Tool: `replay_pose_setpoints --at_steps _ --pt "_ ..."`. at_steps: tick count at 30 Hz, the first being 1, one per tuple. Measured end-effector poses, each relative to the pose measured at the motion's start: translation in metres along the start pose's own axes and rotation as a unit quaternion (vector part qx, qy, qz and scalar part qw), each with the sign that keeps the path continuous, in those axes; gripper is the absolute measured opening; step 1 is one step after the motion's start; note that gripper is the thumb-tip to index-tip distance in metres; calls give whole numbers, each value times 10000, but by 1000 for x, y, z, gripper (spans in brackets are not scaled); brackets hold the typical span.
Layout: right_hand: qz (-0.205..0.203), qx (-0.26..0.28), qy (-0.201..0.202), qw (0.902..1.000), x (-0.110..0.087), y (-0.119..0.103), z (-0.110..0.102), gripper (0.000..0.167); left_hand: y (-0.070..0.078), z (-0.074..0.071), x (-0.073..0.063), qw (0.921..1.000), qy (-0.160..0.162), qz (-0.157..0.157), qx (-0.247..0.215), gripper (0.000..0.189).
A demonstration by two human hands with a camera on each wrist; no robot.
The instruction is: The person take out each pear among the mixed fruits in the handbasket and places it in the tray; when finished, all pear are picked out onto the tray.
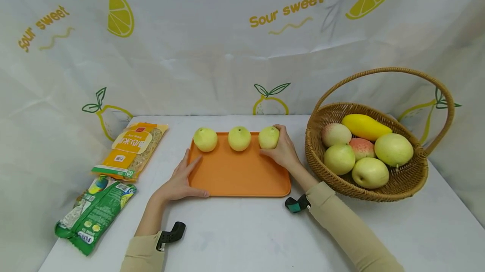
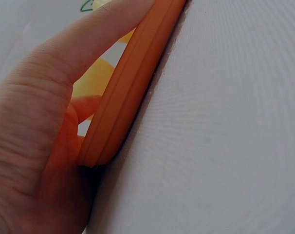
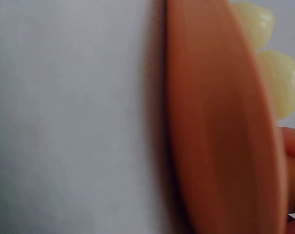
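On the white table lies an orange tray (image 1: 238, 175) with three yellow-green pears in a row along its far edge: a left pear (image 1: 205, 139), a middle pear (image 1: 239, 138) and a right pear (image 1: 267, 138). My right hand (image 1: 284, 150) grips the right pear, with fingers behind it and thumb in front. At the tray's near left corner my left hand (image 1: 178, 185) rests with fingers spread, thumb along the front edge. The left wrist view shows the left hand (image 2: 30, 117) against the tray's side wall (image 2: 133, 83). Only a bit of the right hand (image 3: 292, 139) appears in the right wrist view.
A wicker basket (image 1: 314, 154) with an arched handle stands at the right, holding a mango (image 1: 365, 126), peaches and several pears. To the left lie an orange-yellow food packet (image 1: 130, 150) and a green packet (image 1: 96, 213). A printed curtain (image 1: 197, 74) hangs behind the table.
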State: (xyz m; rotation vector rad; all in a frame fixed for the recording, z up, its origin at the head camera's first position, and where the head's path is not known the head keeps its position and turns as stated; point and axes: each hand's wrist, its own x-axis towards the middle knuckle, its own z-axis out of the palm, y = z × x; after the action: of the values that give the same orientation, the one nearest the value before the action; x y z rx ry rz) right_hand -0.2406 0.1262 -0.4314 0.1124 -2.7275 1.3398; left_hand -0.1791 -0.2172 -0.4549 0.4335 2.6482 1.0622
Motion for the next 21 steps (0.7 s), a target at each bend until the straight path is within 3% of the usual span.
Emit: replay_pose_setpoints --at_steps 11,21 --pt "-213 -53 -268 9994 -5 0 0 85 -2 0 1 10000 10 21 13 118" --pt "-230 -214 -54 9995 -9 0 -1 82 -1 1 0 10000 -23 -48 -22 118"
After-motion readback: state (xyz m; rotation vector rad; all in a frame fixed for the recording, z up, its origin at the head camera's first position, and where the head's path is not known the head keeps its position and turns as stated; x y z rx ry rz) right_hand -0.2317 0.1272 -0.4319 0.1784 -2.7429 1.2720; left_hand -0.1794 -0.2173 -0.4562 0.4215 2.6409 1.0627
